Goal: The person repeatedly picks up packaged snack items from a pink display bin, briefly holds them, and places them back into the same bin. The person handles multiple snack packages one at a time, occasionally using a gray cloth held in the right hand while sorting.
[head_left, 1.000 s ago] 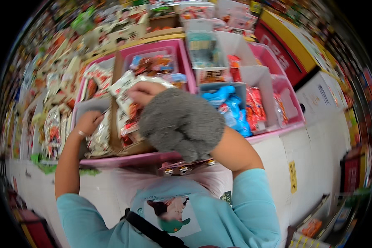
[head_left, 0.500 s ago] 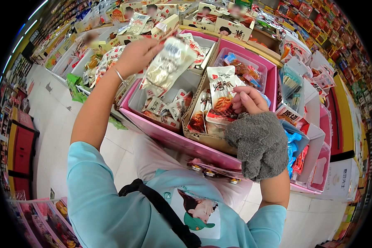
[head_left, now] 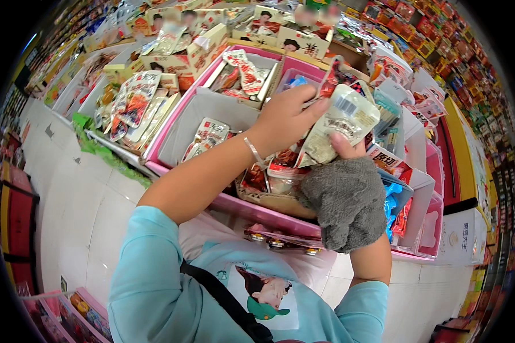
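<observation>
Over the right half of the pink-edged display bin, my left hand is closed at the upper left edge of a snack packet, whose pale back and barcode face up. My right hand grips the packet's lower part, its thumb across the front and its other fingers hidden. A red packet shows just behind it; which hand holds that one, if any, I cannot tell. A grey towel is draped over my right wrist. Under my hands, more red packets lie in a cardboard box.
A grey-walled compartment left of my forearm holds a few packets. Further left stands a box of upright packets with green plastic at its edge. Clear bins stand at right. Snack boxes line the back.
My left hand has carried the pale-backed packet rightward from the left compartment to my right hand, whose thumb now lies on it. The view has shifted slightly.
</observation>
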The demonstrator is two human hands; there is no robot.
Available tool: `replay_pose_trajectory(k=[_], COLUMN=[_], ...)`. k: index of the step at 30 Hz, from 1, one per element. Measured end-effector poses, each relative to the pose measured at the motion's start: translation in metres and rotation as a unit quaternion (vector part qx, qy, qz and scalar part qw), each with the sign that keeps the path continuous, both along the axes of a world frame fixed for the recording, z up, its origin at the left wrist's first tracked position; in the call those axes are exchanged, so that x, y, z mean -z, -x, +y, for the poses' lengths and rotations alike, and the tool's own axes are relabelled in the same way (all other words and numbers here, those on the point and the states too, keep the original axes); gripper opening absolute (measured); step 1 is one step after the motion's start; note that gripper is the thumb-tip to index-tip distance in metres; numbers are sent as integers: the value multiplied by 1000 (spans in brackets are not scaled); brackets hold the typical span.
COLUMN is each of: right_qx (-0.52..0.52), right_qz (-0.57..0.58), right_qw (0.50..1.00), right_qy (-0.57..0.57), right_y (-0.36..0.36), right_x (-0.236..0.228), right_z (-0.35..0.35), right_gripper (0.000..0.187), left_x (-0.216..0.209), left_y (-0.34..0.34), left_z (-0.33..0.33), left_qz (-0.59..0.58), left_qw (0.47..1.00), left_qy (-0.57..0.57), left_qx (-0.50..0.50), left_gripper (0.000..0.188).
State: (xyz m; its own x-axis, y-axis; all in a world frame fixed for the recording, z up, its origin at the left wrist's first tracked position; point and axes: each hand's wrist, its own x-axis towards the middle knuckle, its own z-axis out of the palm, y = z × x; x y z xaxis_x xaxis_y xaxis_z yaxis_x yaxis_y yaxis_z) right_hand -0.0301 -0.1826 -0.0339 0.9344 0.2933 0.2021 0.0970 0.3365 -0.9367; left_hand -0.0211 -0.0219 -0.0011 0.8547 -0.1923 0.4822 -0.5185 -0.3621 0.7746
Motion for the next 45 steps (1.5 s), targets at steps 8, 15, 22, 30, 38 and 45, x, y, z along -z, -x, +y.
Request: replay_pose_trajectory(k=[8,15,22,30,38,45], right_qx=[29,-4,-71,-80,-55,-11], right_qz=[-8,-17,126,197,-81,-92], right_qw=[999,999,967,923,995,995], right_qy=[22,42,-208,-320,-33,-29], right_y=[6,1,11,28,5,10], right_x=[-5,-2,-13,-26,-19,-19], right_z=[-1,-7,9,10,-8,-8], right_gripper=[55,54,54,57,63,65], left_x=[-7,-11,-15,2,5,2], left_y=[-2,-10,-2,20,25,9], left_z=[17,27,25,6,4,7], left_qz=[263,157,-29,-340,-416,-396], left_qw=[888,826,940,922,903,914], left_qy=[335,512,341,-165,-110,-26], left_qx=[174,179,-3,80,-4,-81], left_gripper=[38,38,37,19,21,24])
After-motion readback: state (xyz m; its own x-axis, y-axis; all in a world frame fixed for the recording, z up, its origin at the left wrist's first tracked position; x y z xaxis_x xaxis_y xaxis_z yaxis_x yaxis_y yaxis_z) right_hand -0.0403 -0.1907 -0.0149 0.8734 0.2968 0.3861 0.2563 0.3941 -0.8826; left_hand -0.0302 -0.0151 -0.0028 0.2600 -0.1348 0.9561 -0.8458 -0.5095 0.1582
